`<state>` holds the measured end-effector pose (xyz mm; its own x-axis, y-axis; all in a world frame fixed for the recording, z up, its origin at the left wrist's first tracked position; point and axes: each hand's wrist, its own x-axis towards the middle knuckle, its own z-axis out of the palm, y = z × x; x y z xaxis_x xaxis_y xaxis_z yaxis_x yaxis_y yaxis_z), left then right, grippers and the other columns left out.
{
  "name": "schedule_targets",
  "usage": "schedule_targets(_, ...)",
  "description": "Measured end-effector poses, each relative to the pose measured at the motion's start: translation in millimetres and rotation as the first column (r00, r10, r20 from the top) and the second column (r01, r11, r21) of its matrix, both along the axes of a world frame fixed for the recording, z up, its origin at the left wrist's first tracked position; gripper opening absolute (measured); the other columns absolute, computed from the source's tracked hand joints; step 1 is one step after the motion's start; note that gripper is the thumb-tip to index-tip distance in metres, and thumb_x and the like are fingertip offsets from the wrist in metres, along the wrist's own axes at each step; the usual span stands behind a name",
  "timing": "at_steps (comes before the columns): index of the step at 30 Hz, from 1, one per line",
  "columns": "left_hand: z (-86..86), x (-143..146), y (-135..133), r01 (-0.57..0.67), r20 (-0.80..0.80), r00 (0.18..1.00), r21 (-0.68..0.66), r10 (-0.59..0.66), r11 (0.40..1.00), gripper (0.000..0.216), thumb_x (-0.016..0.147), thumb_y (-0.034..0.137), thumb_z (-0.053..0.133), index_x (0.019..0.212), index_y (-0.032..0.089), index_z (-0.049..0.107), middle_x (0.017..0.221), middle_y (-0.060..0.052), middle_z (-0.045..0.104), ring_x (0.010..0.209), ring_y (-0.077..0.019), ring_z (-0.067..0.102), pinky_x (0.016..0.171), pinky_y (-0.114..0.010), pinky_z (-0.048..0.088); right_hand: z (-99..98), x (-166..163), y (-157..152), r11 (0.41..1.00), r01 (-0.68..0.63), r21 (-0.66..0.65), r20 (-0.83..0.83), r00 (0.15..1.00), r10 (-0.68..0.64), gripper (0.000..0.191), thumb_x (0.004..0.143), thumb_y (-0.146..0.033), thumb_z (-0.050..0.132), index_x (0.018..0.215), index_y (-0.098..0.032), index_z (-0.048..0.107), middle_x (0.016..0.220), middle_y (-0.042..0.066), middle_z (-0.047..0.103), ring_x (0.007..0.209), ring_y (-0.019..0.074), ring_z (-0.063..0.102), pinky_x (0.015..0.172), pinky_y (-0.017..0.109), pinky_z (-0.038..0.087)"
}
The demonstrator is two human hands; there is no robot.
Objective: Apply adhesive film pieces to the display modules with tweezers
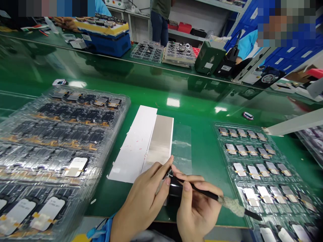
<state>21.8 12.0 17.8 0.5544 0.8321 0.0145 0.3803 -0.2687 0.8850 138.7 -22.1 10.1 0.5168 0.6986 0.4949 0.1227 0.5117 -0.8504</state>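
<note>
Place: electronics assembly workshop, a factory line
Worktops: long glossy green worktop (202,111) near, another beyond it
Stock: clear plastic trays (254,161) left and right, filled with phone display modules (75,167)
Equipment: green instrument case (209,57) and blue machine (108,43) on the far worktop
Storage: white shelves (186,33) far; blue drawers (285,60) far right
People: co-worker's blue sleeve (248,43) far right; person standing (159,23) far
Handwork: fingers (188,198) on a black-handled swab (202,190)

Plastic trays of display panels (63,134) lie left and right of paper sheets (133,144) on the workbench (202,208).
</note>
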Motion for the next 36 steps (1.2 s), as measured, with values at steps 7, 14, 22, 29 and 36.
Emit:
schedule_targets(7, -0.4, -0.1, -0.1, 0.001, -0.001, 1.0, -0.008, -0.001, 1.0, 0.05, 0.104, 0.026, 0.031, 0.154, 0.034, 0.025, 0.105, -0.004, 0.058, 0.094, -0.0196, 0.06, 0.082, -0.034, 0.051, 0.1, -0.3, 0.1, 1.0, 0.0, -0.007, -0.003, 1.0, 0.0, 0.023, 0.092, -0.001, 0.048, 0.101, -0.022, 0.045, 0.088, 0.001, 0.068, 0.089, 0.0155, 0.072, 0.081, 0.036, 0.065)
schedule_targets(14, -1.9, 0.1, -0.1, 0.002, -0.002, 1.0, -0.006, -0.002, 1.0, 0.05, 0.104, 0.027, 0.031, 0.154, 0.032, 0.025, 0.106, -0.005, 0.058, 0.096, -0.0203, 0.06, 0.083, -0.035, 0.051, 0.6, 0.4, 0.0, 1.0, -0.002, -0.025, 0.006, 1.0, 0.002, 0.023, 0.093, -0.002, 0.048, 0.101, -0.023, 0.045, 0.088, 0.001, 0.067, 0.089, 0.0154, 0.072, 0.08, 0.036, 0.065)
schedule_targets(22, -2.0, -0.8, -1.4, 0.001, 0.001, 1.0, -0.004, -0.001, 1.0, 0.05, 0.104, 0.027, 0.031, 0.154, 0.032, 0.025, 0.107, -0.005, 0.059, 0.096, -0.0203, 0.06, 0.084, -0.035, 0.051, -1.1, 0.4, -0.6, 1.0, 0.001, -0.02, 0.006, 1.0, -0.001, 0.023, 0.092, -0.001, 0.049, 0.101, -0.022, 0.046, 0.088, 0.001, 0.067, 0.09, 0.0161, 0.073, 0.081, 0.037, 0.065)
schedule_targets(29, -1.1, 0.0, -0.1, -0.005, -0.012, 1.0, 0.006, 0.005, 1.0, 0.05, 0.104, 0.027, 0.03, 0.154, 0.031, 0.027, 0.106, -0.005, 0.059, 0.095, -0.0203, 0.061, 0.084, -0.035, 0.051, -1.3, 0.1, -1.6, 1.0, 0.001, -0.012, 0.022, 1.0, -0.001, 0.024, 0.092, -0.001, 0.049, 0.101, -0.022, 0.045, 0.088, 0.001, 0.068, 0.091, 0.0157, 0.072, 0.081, 0.035, 0.065)
schedule_targets(36, 0.2, -0.4, 0.0, -0.007, -0.01, 1.0, -0.002, 0.007, 1.0, 0.049, 0.104, 0.026, 0.028, 0.153, 0.029, 0.029, 0.105, -0.006, 0.059, 0.094, -0.0202, 0.061, 0.084, -0.034, 0.052, 1.8, -0.6, -0.7, 1.0, 0.019, 0.0, 0.051, 0.998, -0.019, 0.024, 0.091, -0.001, 0.05, 0.101, -0.022, 0.047, 0.088, 0.001, 0.07, 0.091, 0.0173, 0.073, 0.078, 0.037, 0.066)
